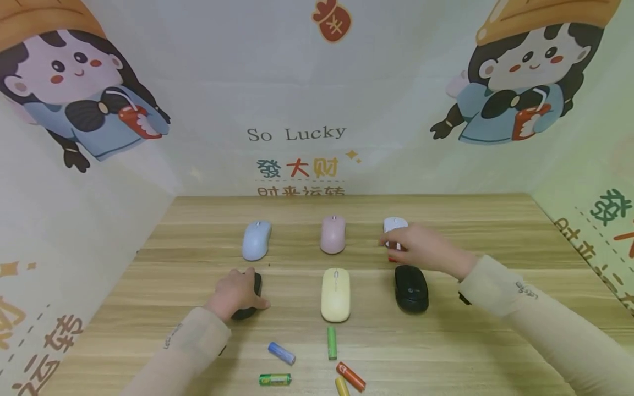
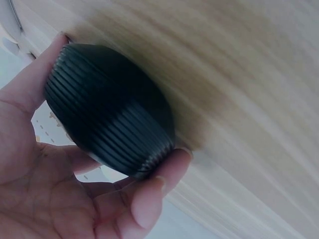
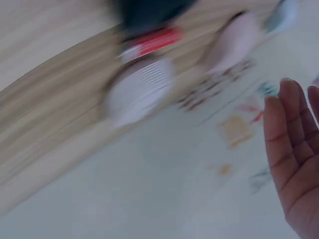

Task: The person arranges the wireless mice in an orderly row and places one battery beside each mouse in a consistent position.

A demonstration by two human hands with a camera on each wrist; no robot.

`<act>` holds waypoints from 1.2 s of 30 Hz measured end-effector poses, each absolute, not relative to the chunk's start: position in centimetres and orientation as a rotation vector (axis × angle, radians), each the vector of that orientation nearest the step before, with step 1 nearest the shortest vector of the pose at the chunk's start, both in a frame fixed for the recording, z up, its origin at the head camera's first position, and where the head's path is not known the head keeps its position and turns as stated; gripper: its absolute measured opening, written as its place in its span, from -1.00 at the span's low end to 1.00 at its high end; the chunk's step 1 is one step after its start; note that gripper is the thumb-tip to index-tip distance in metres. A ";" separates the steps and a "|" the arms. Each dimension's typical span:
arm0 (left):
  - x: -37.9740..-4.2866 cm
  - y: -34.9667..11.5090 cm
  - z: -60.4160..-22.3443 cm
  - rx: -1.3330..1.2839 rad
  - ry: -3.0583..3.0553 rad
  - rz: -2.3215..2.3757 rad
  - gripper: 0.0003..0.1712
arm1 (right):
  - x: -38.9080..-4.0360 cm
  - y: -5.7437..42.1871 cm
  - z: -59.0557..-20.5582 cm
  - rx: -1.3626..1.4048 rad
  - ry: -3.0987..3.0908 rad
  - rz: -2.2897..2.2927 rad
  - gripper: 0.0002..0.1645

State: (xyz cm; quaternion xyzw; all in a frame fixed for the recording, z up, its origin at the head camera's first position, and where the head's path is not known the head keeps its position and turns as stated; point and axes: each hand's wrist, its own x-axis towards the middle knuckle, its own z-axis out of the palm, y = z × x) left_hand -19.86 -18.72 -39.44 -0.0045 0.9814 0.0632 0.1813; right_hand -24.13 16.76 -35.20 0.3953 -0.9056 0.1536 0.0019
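Observation:
My left hand (image 1: 235, 293) grips a black ribbed mouse (image 2: 112, 107), thumb on one side and fingertips on the other. Over at the back right, my right hand (image 1: 421, 246) reaches above a white mouse (image 1: 394, 223) and partly hides it. The fingers (image 3: 279, 127) of that hand stand stretched out in the right wrist view, with nothing between them. A small red-and-white piece (image 3: 154, 42) lies by the white mouse (image 3: 142, 89), blurred there. Just in front of the right hand sits another black mouse (image 1: 411, 289).
A blue mouse (image 1: 256, 240) and a pink mouse (image 1: 333, 235) stand in the back row. A yellow mouse (image 1: 335, 295) is mid-table. Several batteries lie at the front, among them a blue battery (image 1: 282, 353) and a red battery (image 1: 350, 376). Printed cloth (image 1: 213, 110) walls the table.

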 end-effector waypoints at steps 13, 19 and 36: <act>-19.9 -18.8 -39.3 -0.016 2.767 0.173 0.03 | -11.0 9.3 -38.8 1.514 -3.213 0.534 -0.71; -19.9 -18.9 -39.3 -0.014 2.769 0.163 0.03 | -10.3 8.6 -40.6 1.395 -3.255 0.504 -0.76; -20.0 -18.7 -39.4 -0.017 2.763 0.168 0.03 | -9.8 8.7 -41.7 1.220 -3.306 0.500 -0.86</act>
